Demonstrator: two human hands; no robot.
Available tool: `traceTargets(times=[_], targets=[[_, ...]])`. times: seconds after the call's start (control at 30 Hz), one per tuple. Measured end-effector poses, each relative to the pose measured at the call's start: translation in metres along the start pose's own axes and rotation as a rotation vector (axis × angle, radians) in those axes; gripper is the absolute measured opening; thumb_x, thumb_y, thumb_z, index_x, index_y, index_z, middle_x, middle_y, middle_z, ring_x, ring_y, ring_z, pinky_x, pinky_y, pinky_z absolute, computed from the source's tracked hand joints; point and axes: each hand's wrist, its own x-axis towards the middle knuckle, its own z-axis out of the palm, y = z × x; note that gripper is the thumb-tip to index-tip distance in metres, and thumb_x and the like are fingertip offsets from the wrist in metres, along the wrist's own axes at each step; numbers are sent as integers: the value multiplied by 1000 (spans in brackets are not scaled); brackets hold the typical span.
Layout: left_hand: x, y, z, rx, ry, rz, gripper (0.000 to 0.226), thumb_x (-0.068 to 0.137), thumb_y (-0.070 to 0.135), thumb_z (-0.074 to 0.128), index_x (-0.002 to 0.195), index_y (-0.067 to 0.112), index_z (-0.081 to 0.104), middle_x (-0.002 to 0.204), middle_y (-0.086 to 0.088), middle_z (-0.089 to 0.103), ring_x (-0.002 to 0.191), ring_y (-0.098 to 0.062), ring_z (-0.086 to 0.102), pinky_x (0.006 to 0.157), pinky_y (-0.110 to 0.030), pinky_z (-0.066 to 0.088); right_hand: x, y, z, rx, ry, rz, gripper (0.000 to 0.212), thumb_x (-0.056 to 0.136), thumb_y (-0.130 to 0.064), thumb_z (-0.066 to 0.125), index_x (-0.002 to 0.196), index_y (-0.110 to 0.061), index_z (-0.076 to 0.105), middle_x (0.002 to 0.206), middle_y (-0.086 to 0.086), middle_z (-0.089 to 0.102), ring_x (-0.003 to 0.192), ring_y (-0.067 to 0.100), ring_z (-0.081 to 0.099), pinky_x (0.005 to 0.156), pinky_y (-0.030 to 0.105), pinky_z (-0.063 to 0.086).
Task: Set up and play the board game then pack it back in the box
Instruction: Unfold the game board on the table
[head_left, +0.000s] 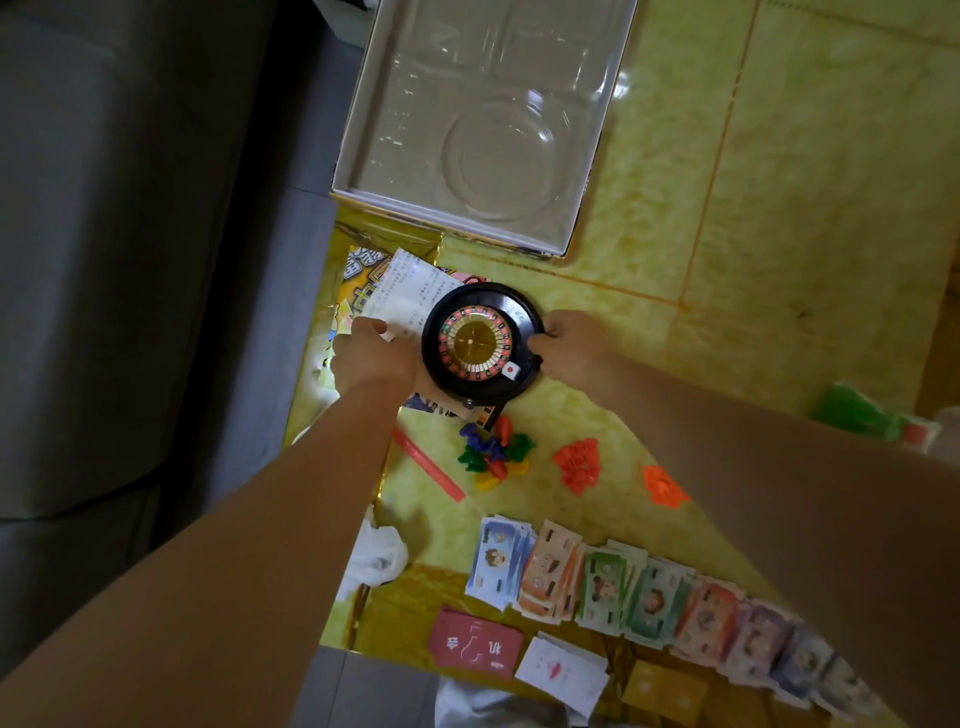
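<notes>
A black roulette wheel (480, 343) with a red, black and gold centre sits mid-frame, and a white die (511, 370) lies on its rim. My left hand (371, 358) grips its left edge, beside a white instruction sheet (410, 293). My right hand (569, 345) pinches the wheel's right edge. Beyond it the open game box (358, 130) holds a clear plastic insert. Piles of coloured play money (649, 597) line the near side.
Coloured plastic pawns (496, 452) and red-orange pieces (576, 465) lie below the wheel, with a red stick (428, 465). Red cards (475, 649) and white cards (563, 675) lie at the front. A grey sofa (104, 260) fills the left. Green pieces (857, 410) lie at the right.
</notes>
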Motion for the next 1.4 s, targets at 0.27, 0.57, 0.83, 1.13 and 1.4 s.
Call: traceTargets(times=[0.27,0.57,0.83,1.13,1.4], targets=[[3,-6,12,132,109,97,65,83,18,69,137,6,36,140,-17,33,128,-34,36,99,-44,39,-4,28,-32,239,37,105,36,94,0,48,65,-16,34,63,11,36,54,20,39,54,29,32],[-3,-5,27,95,79,133,56,79,26,72,124,8,45,130,-16,44,124,-33,36,97,-35,30,-1,33,-33,254,28,144,30,94,-2,48,69,-15,38,65,11,39,57,21,39,58,32,34],[-3,3,27,137,46,74,63,78,36,75,125,4,47,133,-17,35,127,-33,29,96,-39,37,1,31,-30,270,8,148,11,96,-3,45,87,-7,47,65,9,43,57,18,43,57,28,38],[2,-4,19,168,216,-10,63,81,26,69,129,-1,38,135,-21,39,126,-37,37,101,-44,33,7,19,-18,264,-56,117,13,95,-2,46,85,-9,45,71,11,41,60,20,41,57,30,35],[16,-10,5,80,65,8,43,84,44,58,108,9,63,113,-20,59,105,-40,55,91,-48,47,10,12,-15,225,-32,122,4,96,-4,47,95,-8,47,78,14,47,68,23,44,66,34,37]])
